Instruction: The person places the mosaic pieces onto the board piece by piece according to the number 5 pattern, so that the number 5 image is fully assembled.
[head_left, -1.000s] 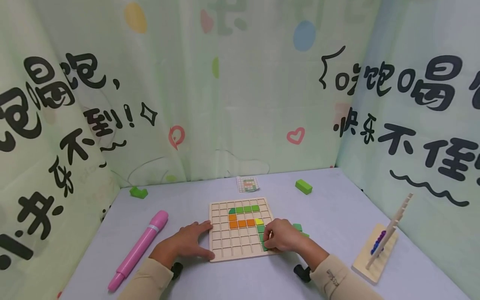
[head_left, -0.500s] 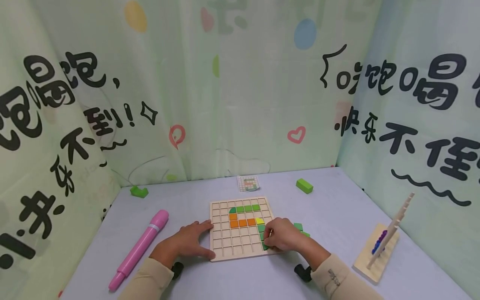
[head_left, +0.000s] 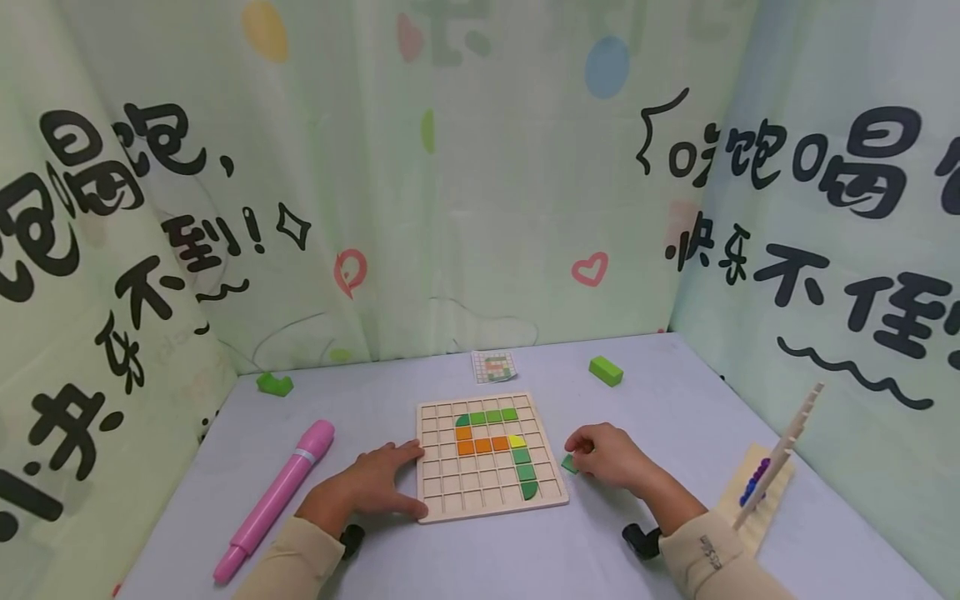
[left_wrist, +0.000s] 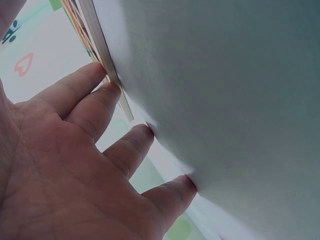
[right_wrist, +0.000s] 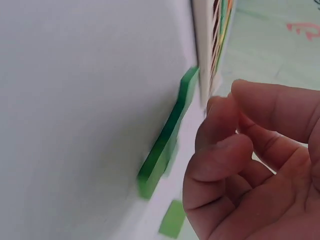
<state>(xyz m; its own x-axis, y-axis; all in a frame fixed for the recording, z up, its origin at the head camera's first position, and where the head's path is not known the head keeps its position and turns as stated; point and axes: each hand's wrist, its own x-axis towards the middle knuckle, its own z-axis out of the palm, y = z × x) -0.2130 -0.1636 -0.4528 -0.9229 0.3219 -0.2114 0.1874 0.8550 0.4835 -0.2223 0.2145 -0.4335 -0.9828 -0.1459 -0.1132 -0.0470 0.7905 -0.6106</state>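
My left hand (head_left: 375, 482) steadies the left edge of a square wooden grid board (head_left: 468, 492), fingers and thumb spread. In the left wrist view, two fingertips (left_wrist: 107, 85) meet the board's side. Coloured tiles fill part of the grid: a green row on top, orange tiles (head_left: 483, 447) below, a yellow tile (head_left: 517, 441), then a dark green column (head_left: 527, 475). My right hand (head_left: 609, 454) is just off the board's right side, over loose green tiles (head_left: 569, 464). Its fingers are loosely bent with nothing between them; the right wrist view shows green tiles (right_wrist: 162, 145) beside them.
A pattern card (head_left: 493, 367) lies behind the board. Green blocks stand at back right (head_left: 606, 372) and back left (head_left: 274, 384). A pink tube-shaped toy (head_left: 276, 500) lies on the left, a wooden bead stand (head_left: 765, 487) on the right. Printed curtains (head_left: 480, 183) surround the table.
My right hand has let go of the dark green tile at the column's bottom and moved right, off the board, to the loose green tiles. The left hand stays at the board's edge.
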